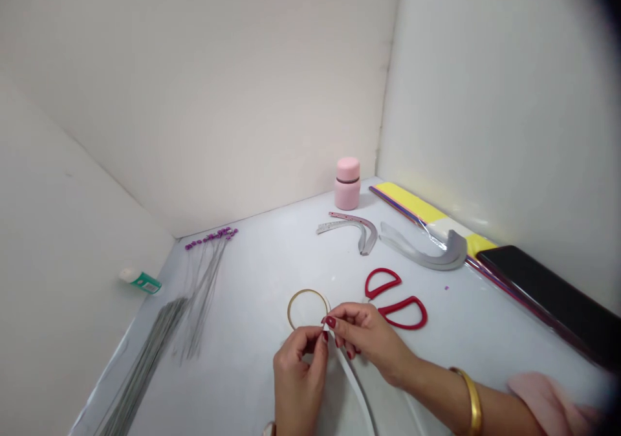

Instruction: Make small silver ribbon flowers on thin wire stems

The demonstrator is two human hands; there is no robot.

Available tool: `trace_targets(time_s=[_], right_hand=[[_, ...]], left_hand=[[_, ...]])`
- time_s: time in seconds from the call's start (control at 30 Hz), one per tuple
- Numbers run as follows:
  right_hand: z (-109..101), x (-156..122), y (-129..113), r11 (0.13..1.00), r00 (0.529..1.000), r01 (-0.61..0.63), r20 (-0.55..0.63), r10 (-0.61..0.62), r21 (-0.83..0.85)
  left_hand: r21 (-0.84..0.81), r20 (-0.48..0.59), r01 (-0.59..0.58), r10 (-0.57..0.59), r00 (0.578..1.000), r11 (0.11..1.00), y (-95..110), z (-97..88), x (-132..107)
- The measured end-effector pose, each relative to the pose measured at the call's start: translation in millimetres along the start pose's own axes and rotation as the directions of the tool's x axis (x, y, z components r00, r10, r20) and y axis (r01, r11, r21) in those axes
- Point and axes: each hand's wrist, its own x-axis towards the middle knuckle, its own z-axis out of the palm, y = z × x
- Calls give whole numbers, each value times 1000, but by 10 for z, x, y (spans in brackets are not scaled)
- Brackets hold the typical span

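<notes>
Thumb and fingertips of my left hand are closed on the tip of a narrow white strip, probably paper. My right hand pinches the same tip from the other side, so the fingertips of both hands nearly meet. From there the strip runs down toward the near edge of the view. Just beyond my hands lies a thin gold-coloured ring. Red-handled scissors rest beside my right hand, their blades mostly hidden behind it.
Thin grey wires and purple-tipped stems lie at left, near a green-and-white tube. A pink bottle stands at the back. Curled strips, yellow sheets and a black phone-like object line the right wall.
</notes>
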Motion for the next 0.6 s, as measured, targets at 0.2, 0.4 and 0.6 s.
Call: trace_targets(time_s=[0.2,0.4,0.6], right_hand=[[-8,-39,-47,996,997,74,-18,-75,-40],[11,-49,-34,991,996,21,93,-8,-135],[-21,-13,12,975,989,-69,117,95,-211]], left_hand=[[-303,1,233,-244,970,924,-68,-2,84],[-510,58,330,-352,934,794,-144,-3,125],[-499,62,346,-365,929,794,-104,-57,165]])
